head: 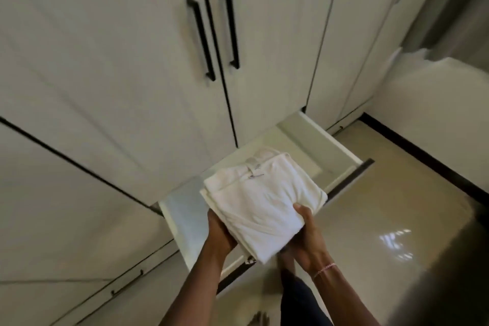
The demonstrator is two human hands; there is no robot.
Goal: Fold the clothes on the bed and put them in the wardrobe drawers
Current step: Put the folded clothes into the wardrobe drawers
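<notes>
No readable text, garment tag [252,167] (too blurred)

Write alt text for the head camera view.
A left hand and right hand hold a folded white garment over an open wardrobe drawer. Closed wardrobe doors with black handles stand behind; a glossy floor lies to the right.

Pink thread bracelet [325,270], dark trousers [299,299]

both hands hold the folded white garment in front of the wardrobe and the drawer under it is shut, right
Not quite: the drawer is pulled open, not shut, as the head view shows. The left hand and right hand do hold the folded white garment in front of the wardrobe.
</notes>
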